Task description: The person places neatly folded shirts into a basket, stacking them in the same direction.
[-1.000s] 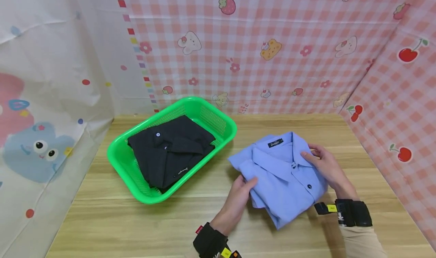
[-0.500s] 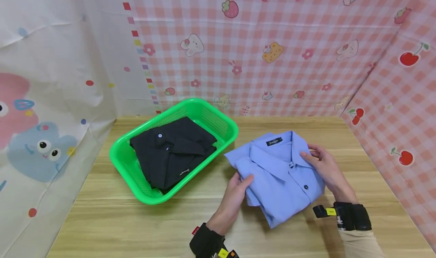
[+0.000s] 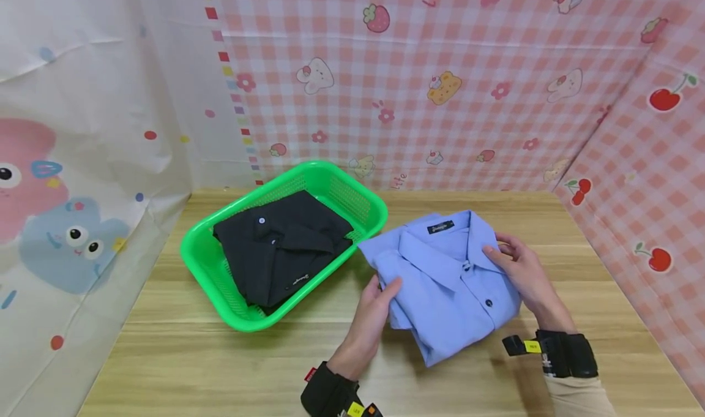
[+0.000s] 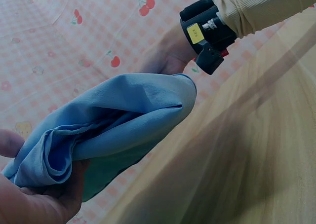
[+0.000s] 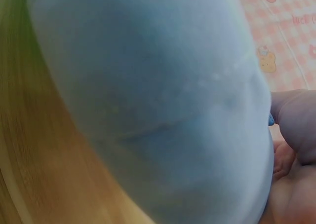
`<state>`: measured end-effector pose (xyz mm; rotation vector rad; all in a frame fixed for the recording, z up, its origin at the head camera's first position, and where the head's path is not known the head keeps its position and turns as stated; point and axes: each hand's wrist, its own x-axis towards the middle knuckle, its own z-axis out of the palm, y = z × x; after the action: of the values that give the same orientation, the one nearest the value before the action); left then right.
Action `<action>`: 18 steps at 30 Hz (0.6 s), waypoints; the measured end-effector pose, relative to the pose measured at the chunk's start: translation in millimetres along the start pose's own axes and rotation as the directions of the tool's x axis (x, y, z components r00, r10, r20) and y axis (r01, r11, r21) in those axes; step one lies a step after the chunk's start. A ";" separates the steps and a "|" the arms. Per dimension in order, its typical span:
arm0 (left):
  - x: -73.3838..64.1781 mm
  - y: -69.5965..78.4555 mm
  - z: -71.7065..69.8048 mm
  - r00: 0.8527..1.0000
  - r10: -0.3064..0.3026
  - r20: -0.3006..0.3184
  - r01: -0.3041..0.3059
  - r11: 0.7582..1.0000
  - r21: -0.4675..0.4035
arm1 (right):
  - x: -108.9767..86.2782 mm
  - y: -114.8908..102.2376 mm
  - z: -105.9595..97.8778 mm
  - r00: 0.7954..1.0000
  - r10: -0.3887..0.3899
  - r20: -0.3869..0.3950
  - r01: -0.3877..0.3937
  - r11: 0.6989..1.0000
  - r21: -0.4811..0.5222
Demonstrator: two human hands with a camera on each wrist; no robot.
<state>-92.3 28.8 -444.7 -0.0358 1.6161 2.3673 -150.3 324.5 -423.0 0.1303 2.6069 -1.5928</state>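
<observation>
A folded light-blue shirt (image 3: 440,288) with a collar and dark buttons is held up off the wooden table between my two hands. My left hand (image 3: 368,319) grips its left edge, thumb on top and fingers underneath. On the opposite side my right hand (image 3: 525,276) grips the shirt near the collar, with its thumb on the front; the other fingers are partly hidden behind the cloth. In the left wrist view the shirt's folded layers (image 4: 113,125) show edge-on, pinched by the left hand (image 4: 44,199). Blurred blue cloth (image 5: 163,105) fills most of the right wrist view.
Left of the shirt, a green plastic basket (image 3: 242,325) stands on the wooden table (image 3: 220,368). A folded black shirt (image 3: 286,245) lies inside it. Checked cloth (image 3: 396,68) covers the back and right walls, and a white printed sheet (image 3: 93,160) hangs at left.
Both hands have carried the blue shirt slightly left, so its left corner is now at the basket's right rim in the head view. The head view has shifted a little. Both grips stay the same.
</observation>
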 end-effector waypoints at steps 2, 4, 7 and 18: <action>-0.2 1.7 -1.0 1.000 0.005 -0.002 -0.005 1.000 -0.011 | -1.4 -1.4 1.2 1.000 -0.006 0.000 0.006 1.000 0.011; -0.2 2.8 -2.0 1.000 0.011 -0.005 -0.011 1.000 -0.016 | -2.6 -2.8 2.6 1.000 -0.012 -0.002 0.012 1.000 0.022; -0.3 4.3 -3.9 1.000 0.023 -0.010 -0.023 1.000 -0.015 | -3.8 -4.5 4.5 1.000 -0.016 -0.007 0.017 0.999 0.029; -1.3 10.5 -11.7 0.999 0.051 0.000 -0.051 0.999 -0.018 | -2.1 -9.6 10.6 0.999 -0.045 -0.020 0.046 0.998 0.037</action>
<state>-95.1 14.2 -439.4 0.0021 1.6139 2.4194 -149.0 310.6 -419.1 0.0896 2.6131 -1.6643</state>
